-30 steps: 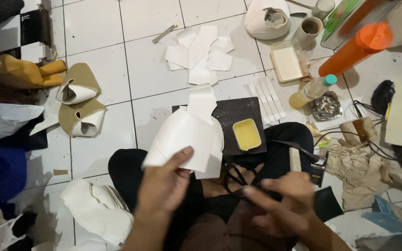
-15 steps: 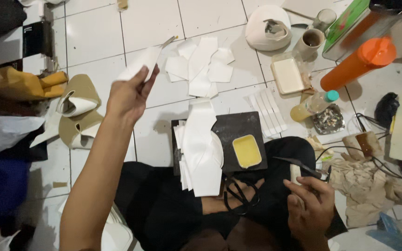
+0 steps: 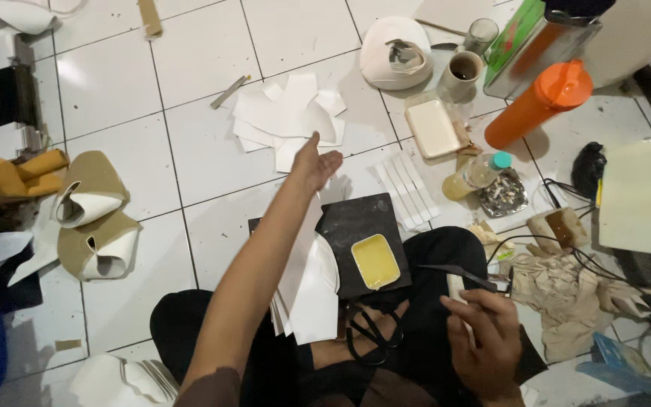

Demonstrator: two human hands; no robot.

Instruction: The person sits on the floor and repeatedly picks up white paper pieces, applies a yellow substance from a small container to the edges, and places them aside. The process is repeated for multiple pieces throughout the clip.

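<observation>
Left hand (image 3: 315,160) now empty, fingers spread, stretched out over the pile of white cut pieces (image 3: 284,119) on the floor; half a second ago it held a white piece up high, and that piece is gone from it, so it looks dropped onto the pile, one more piece off the lap stack. Right hand (image 3: 480,332) hasn't moved from the lap, closed around a brush (image 3: 461,280) with a pale handle and dark tip. Stack of white sheets (image 3: 307,290) lies across the lap, overlapping the left edge of a dark board (image 3: 356,230) that carries a yellow glue tray (image 3: 375,261); black scissors (image 3: 371,335) just below the board. Floor is white tile (image 3: 197,68), cluttered: white strips (image 3: 407,188) beside the board, orange bottle (image 3: 540,102), cup (image 3: 461,73), pale tray (image 3: 431,128), rolled tan pieces (image 3: 92,218) at left, rags and cables at right.
</observation>
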